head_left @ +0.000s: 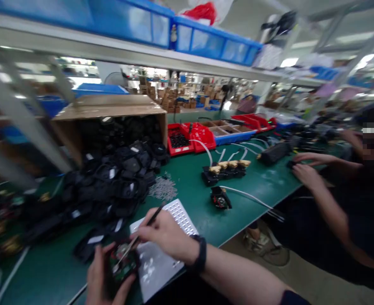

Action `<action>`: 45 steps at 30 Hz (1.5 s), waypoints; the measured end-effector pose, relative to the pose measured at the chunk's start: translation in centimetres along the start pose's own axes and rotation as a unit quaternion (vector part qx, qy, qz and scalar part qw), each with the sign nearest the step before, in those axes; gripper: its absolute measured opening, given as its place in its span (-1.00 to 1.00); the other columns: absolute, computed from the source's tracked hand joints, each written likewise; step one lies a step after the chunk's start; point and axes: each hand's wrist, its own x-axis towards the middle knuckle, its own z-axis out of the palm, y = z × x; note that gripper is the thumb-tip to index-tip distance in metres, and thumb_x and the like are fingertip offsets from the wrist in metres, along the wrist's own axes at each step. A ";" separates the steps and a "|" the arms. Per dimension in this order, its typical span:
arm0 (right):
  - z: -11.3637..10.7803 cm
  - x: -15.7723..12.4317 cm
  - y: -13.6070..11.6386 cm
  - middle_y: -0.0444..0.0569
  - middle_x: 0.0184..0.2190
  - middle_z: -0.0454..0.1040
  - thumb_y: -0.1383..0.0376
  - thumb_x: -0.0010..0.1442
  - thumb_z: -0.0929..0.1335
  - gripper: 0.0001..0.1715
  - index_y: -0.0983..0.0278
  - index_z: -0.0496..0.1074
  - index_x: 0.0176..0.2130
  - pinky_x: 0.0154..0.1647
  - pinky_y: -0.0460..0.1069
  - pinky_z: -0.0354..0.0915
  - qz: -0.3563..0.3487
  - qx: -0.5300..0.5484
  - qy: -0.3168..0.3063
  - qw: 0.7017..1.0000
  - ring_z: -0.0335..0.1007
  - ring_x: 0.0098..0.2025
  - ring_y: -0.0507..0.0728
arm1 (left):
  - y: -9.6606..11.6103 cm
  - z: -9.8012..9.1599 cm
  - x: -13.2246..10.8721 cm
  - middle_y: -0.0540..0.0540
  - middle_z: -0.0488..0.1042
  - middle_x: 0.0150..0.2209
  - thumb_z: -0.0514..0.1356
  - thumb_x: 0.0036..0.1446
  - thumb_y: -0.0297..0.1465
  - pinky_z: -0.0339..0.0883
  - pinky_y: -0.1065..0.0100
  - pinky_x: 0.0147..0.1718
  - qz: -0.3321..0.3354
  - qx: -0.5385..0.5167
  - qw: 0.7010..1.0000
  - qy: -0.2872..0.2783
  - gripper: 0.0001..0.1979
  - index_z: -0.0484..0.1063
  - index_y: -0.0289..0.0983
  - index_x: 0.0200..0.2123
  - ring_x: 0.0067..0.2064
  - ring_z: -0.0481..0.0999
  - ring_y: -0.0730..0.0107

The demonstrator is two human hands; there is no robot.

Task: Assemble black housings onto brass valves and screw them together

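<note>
My left hand (100,277) is wrapped round a black housing with a green circuit board (128,264) inside, low in the view. In my right hand (163,233) is a pair of tweezers (155,215), dark at the top and metallic toward the tip. The tip reaches down onto the board; whether it pinches a part is too blurred to see. Beneath my right hand lies a white sheet with rows of small marks or parts (181,215), and a clear plastic bag (158,271) on its near side. A black housing with electronics inside (221,198) rests to the right.
Black housings (123,173) are piled at the left before a cardboard box (111,106). Small metal pieces (163,187) lie beside them. Black units with ribbon cables (226,171), red bins (202,137) and a divided tray (236,138) stand beyond. At right, a co-worker's hands (310,169) handle a small dark part.
</note>
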 end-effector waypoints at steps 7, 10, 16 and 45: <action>-0.8 0.1 0.7 0.02 -0.34 0.52 0.14 0.13 0.38 -0.73 0.28 0.30 -0.34 -0.20 0.05 0.33 0.005 0.041 -0.053 0.998 0.47 -0.25 0.15 | 2.1 -1.3 -0.3 -0.17 0.04 0.20 0.22 0.05 -0.31 -0.03 0.02 0.20 -0.069 -0.059 0.991 -0.098 -0.26 -0.07 -0.10 0.24 0.24 0.05 0.09; -0.5 0.2 0.7 0.03 -0.31 0.52 0.14 0.14 0.37 -0.75 0.27 0.33 -0.33 -0.16 0.07 0.33 -0.001 -0.009 -0.075 0.997 0.46 -0.21 0.17 | 2.3 -1.5 -0.3 -0.16 0.02 0.20 0.24 0.03 -0.28 -0.07 0.06 0.22 -0.067 -0.076 0.990 -0.100 -0.25 -0.05 -0.10 0.23 0.25 0.02 0.10; 0.0 0.2 -0.3 0.04 -0.31 0.50 0.11 0.12 0.37 -0.72 0.29 0.41 -0.36 -0.26 0.03 0.37 -0.024 -0.128 -0.072 0.989 0.45 -0.22 0.19 | 2.5 -1.9 -0.5 -0.17 0.03 0.20 0.24 0.03 -0.24 -0.10 0.03 0.22 -0.064 -0.095 0.988 -0.105 -0.23 -0.07 -0.11 0.24 0.25 0.02 0.08; -1.6 3.0 -1.6 -0.11 -0.35 0.42 0.20 0.26 0.24 -0.84 0.19 0.30 -0.35 -0.14 0.06 0.29 -0.172 -0.018 0.052 0.984 0.39 -0.24 0.10 | 2.5 -1.7 -0.4 -0.14 0.07 0.18 0.27 0.00 -0.30 -0.06 0.05 0.21 -0.060 -0.101 0.988 -0.096 -0.23 -0.04 -0.05 0.23 0.22 0.07 0.11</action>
